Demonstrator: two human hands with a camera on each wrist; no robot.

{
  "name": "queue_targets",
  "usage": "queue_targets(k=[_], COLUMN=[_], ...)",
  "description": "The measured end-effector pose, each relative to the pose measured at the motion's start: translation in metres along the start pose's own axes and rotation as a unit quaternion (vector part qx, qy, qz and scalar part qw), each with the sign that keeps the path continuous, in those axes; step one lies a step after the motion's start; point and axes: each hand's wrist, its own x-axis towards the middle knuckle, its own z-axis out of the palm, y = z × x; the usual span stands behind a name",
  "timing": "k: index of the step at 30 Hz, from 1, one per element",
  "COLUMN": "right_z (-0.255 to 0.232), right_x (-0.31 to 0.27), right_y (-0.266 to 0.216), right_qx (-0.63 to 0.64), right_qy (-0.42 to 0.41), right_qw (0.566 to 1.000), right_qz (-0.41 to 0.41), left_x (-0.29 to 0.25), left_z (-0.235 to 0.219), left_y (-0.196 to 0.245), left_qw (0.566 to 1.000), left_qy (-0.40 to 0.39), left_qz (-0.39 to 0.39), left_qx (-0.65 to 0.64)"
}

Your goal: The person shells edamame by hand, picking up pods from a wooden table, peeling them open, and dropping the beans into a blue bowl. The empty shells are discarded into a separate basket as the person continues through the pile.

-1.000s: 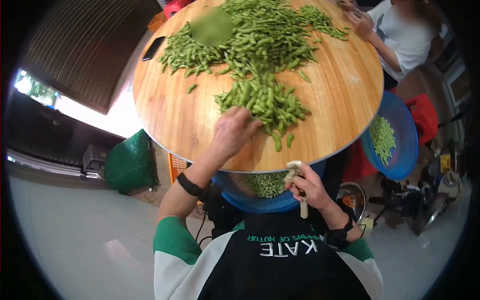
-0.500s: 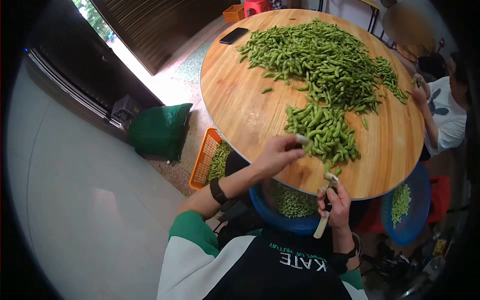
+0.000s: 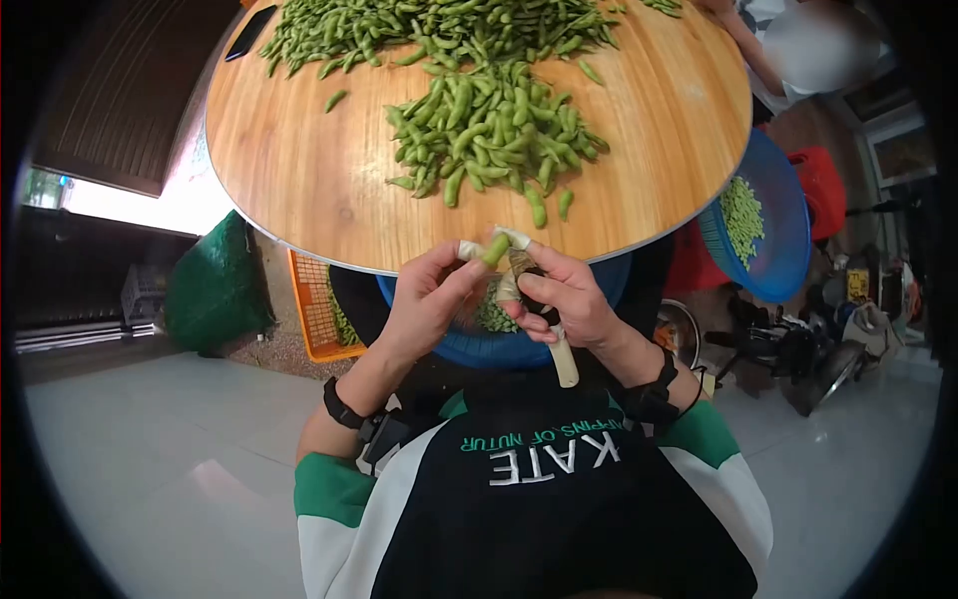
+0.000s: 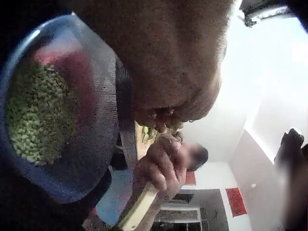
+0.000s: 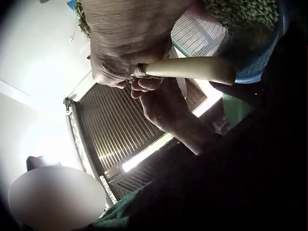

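Green pod (image 3: pixel 496 250) pinched by the left hand's (image 3: pixel 424 304) fingers, head view, near the round wooden table (image 3: pixel 329 190); the right hand (image 3: pixel 571 299) curls its fingers round a pale-handled tool (image 3: pixel 563 359). Left wrist view: a blue plastic basin (image 4: pixel 91 163) holds pale-green beans (image 4: pixel 29 139). Right wrist view: the handle juts out.

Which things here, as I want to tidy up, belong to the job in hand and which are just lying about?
Seemingly in the job:
pod, in the left hand
pale-handled tool, in the right hand
pod pile
table
near basin
far basin
orange crate

Apparently just lying about:
phone
green sack, contents hidden
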Motion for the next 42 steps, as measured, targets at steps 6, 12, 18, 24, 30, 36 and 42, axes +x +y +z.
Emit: queue_targets(k=[6, 12, 18, 24, 30, 36, 42], right_z=[-0.006, -0.004, -0.009, -0.023, -0.016, -0.017, -0.013], right_x=[0.002, -0.004, -0.007, -0.013, -0.009, -0.011, -0.015], right_y=[0.003, 0.004, 0.006, 0.013, 0.007, 0.017, 0.013], right_qx=[0.062, 0.09, 0.055, 0.123, 0.161, 0.153, -0.017], right_qy=[-0.032, -0.019, 0.01, -0.081, 0.007, 0.006, 0.053], right_qw=[0.997, 0.995, 0.998, 0.989, 0.986, 0.987, 0.998], right_qz=[0.027, 0.033, 0.038, 0.031, 0.041, 0.041, -0.002], left_x=[0.003, 0.002, 0.004, 0.003, 0.007, 0.006, 0.002], left_z=[0.003, 0.005, 0.007, 0.012, 0.024, 0.017, 0.024], left_y=[-0.005, -0.007, -0.014, -0.004, -0.008, -0.011, -0.001], left_qw=[0.999, 0.996, 0.886, 0.974, 0.989, 0.749, 0.996], left_qy=[0.012, 0.022, 0.042, -0.071, 0.041, 0.058, 0.024], left_qz=[0.008, 0.039, 0.293, -0.098, 0.088, 0.388, -0.089], left_qx=[0.036, 0.076, 0.358, -0.191, 0.111, 0.534, 0.006])
